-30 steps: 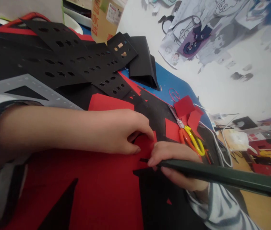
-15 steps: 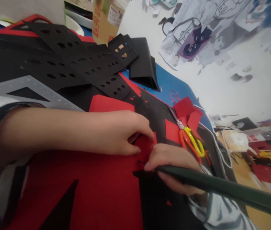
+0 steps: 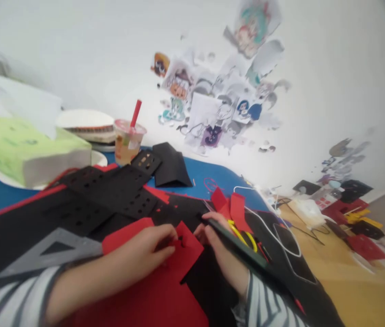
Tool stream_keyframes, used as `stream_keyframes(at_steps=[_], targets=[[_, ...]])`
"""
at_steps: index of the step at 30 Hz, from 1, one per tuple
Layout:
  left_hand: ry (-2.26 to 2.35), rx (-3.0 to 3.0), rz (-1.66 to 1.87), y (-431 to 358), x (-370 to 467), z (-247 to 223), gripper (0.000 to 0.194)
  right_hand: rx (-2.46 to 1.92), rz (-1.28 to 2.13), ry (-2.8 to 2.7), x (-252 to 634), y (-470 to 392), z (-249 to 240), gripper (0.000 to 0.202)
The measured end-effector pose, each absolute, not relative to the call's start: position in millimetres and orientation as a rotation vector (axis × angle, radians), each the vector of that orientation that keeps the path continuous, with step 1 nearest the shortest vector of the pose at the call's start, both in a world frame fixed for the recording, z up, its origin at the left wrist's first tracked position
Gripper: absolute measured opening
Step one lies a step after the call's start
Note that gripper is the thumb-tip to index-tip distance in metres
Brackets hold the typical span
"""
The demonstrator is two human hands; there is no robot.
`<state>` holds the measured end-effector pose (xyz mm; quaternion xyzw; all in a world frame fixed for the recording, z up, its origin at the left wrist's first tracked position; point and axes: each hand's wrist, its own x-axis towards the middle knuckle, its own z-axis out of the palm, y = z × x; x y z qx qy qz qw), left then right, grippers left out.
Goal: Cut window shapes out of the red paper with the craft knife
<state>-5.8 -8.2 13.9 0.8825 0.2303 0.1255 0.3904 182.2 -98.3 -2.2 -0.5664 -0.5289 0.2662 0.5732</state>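
Paper, red, seems light, easily creased; left hand pinches it suitably near twelve o'clock; right hand grasps pen-like tool.

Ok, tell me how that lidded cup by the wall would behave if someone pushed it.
The cup may tip if pushed near the top, since it narrows toward its base. It is probably not feather-light, as it seems to hold some pale drink. The red straw rises well above it and could catch easily.
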Motion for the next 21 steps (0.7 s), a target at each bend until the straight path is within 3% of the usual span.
stream_keyframes(at_steps=[4,9,13,21], targets=[[0.648,2.307,0.374,-13,-7,16,0.007,-1.321,0.54,-1.407,172,-101,-4,0.025],[0.668,2.264,0.439,-21,-4,10,0.005,-1.247,0.73,-1.357,167,-100,-12,0.031],[0.689,2.159,0.431,-24,1,2,0.024,-1.237,0.764,-1.342,165,-101,-9,0.031],[0.709,2.131,0.455,-18,2,-2,0.036,-1.251,0.822,-1.232,158,-103,-5,0.028]])
